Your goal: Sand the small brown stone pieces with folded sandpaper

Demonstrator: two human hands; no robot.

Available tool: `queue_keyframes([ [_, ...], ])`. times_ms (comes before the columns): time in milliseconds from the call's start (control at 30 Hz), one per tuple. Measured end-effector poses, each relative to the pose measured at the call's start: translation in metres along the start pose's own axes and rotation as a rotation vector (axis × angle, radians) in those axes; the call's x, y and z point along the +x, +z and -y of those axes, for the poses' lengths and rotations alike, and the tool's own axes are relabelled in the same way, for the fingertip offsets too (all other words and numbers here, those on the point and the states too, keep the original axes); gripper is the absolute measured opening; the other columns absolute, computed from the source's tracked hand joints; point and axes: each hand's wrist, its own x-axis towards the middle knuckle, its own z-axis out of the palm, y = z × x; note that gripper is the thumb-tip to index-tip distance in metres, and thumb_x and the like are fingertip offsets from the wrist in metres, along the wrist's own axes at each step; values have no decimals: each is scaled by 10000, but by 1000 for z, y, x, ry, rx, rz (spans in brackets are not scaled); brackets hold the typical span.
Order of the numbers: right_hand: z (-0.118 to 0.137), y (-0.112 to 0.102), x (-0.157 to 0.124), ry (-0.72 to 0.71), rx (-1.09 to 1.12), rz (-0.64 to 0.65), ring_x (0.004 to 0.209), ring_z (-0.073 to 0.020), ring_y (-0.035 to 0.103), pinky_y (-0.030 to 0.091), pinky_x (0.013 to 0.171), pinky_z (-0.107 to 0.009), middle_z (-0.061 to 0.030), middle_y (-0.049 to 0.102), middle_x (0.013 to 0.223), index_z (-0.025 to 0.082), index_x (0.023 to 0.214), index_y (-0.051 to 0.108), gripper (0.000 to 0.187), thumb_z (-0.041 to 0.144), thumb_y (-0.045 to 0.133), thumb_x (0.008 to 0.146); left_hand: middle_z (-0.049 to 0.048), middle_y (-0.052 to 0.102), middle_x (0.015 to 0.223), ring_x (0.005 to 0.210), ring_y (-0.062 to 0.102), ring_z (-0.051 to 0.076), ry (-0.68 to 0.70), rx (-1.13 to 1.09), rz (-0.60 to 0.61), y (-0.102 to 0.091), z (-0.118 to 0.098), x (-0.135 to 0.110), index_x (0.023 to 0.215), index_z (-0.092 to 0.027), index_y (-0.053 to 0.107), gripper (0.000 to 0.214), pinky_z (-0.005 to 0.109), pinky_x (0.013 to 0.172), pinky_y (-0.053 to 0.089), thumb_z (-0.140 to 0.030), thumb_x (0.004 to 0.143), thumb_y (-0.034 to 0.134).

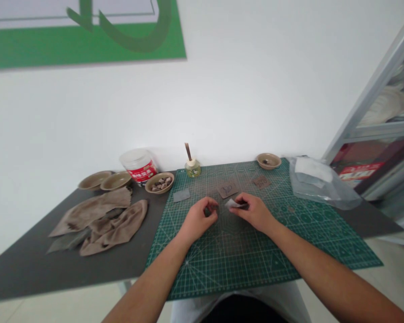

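My right hand [255, 211] pinches a small folded grey sheet [232, 204] that looks like sandpaper, its pale corner sticking out to the left between thumb and fingers. Left of it, my left hand [201, 218] hovers over the green cutting mat [188, 278], fingers curled and thumb apart, with nothing visible in it. Just beyond the hands lies a brown square [227, 188] with a handwritten number, apparently 320. A smaller marked brown piece [261, 181] is farther right. A flat grey rectangle [182, 195] rests beyond my left hand.
Left of the mat are a bowl of stones [160, 183], two bowls [94, 180], a plastic tub [138, 166] and brown cloths [114, 229]. A reed diffuser [192, 168] stands at the back. Rightward are a small bowl [269, 161] and a clear plastic bag [319, 181].
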Motion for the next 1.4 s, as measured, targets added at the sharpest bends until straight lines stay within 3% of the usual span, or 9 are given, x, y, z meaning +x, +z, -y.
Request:
queue_keyframes([
  [133,0,0,0,-12,-52,45,697,-137,576,384,652,-235,28,644,757,199,837,648,85,267,683,800,10,631,809,794,583,180,27,42,5,-1,-2,1,865,-204,659,143,286,740,443,-142,751,600],
  [267,7,-2,4,22,-32,-21,661,-132,569,381,633,-231,36,618,711,193,770,604,77,245,655,792,22,643,855,851,590,189,27,42,-28,-3,-4,0,884,-205,651,128,294,778,443,-169,775,594],
  [433,22,4,17,-21,215,4,942,-194,634,431,775,-253,-7,656,847,199,705,503,115,158,599,755,-11,633,792,717,575,145,-11,-2,-37,-2,-3,-1,880,-200,611,89,249,674,436,-195,796,581],
  [533,22,14,21,-10,265,-18,829,-172,624,433,743,-253,1,646,818,198,701,504,113,162,597,755,-37,581,705,647,542,125,-24,-15,-35,-2,-1,-2,841,-195,591,68,226,615,413,-169,779,575],
  [633,17,22,20,8,219,-9,672,-135,549,410,653,-235,32,597,728,194,745,562,80,211,640,758,-40,565,694,644,537,122,-27,-30,-33,-2,-1,-2,854,-196,602,72,222,612,408,-176,790,575],
  [867,17,26,12,34,171,30,654,-125,539,408,609,-220,47,599,745,203,920,607,218,282,700,740,8,597,826,773,566,146,63,-55,-79,-5,-4,1,903,-203,672,111,247,696,444,-207,815,603],
  [1033,21,27,10,27,101,-9,701,-145,607,438,638,-233,25,672,801,210,991,648,248,262,681,751,-15,611,729,675,571,128,-38,-188,-42,-3,-3,-1,894,-188,655,109,228,641,457,-218,798,612],
  [1200,21,26,10,-74,75,-21,835,-184,676,511,778,-286,-17,738,926,225,994,724,238,221,677,761,-20,636,733,678,594,127,-72,-246,-37,-2,-4,-2,859,-188,637,96,227,649,472,-200,767,614],
  [1400,13,32,8,-252,-64,-85,1050,-193,668,509,967,-332,-45,712,1149,247,1080,738,279,193,632,828,-25,629,710,667,593,126,-97,-247,-60,-2,-2,-2,820,-187,623,78,221,643,466,-210,747,639],
])
